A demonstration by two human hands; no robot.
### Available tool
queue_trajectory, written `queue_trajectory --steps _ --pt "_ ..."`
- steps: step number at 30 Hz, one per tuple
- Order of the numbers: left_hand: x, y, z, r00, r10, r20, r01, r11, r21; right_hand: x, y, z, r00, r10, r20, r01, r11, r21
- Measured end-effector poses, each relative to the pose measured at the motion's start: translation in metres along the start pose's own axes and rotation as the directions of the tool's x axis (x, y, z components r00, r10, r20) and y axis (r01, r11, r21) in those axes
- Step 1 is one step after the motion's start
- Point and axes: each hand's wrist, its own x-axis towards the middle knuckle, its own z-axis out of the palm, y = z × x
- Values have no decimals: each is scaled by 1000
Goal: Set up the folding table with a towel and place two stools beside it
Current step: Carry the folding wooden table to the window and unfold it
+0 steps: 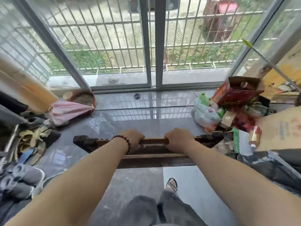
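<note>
Left hand (pixel 133 139) and right hand (pixel 177 139) both curl knuckles-up over the top wooden crossbar (pixel 154 141) of the folding table (pixel 153 160), fingers wrapped round the bar, with a short stretch of bare bar between them. A dark bead bracelet (pixel 122 141) sits on the left wrist. The dark wooden table is folded flat and held on edge, its length running well out past each hand to the side and its slats stacked just below the hands. Whether its lower edge touches the grey tiled floor (pixel 130 121) cannot be told.

Ahead of the left hand and further left, a pink striped cloth (pixel 70 111) drapes over the rim of a round basin (pixel 83 98) holding brownish grit. Straight ahead of both hands, near the sliding glass door (pixel 149 46), a dark mosquito coil (pixel 138 96) lies on the floor. Ahead of the right hand and out to the right sit a white plastic bag (pixel 205 115) and, beyond it, a tilted red cardboard box (pixel 236 92) among other clutter. Below and far left of the left hand lie grey shoes (pixel 24 176). Below the right hand, a foot in a patterned sandal (pixel 171 185) stands on the floor.
</note>
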Motion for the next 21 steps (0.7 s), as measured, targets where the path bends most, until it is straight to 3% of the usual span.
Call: queue_trajectory --steps 9,21 --pt "53 -81 -50 997 -74 7 75 994 -80 116 -3 -65 993 -119 18 121 987 -105" --pt "143 -219 -109 999 -12 40 17 992 -125 273 -26 -120 995 -86 45 90 990 -107"
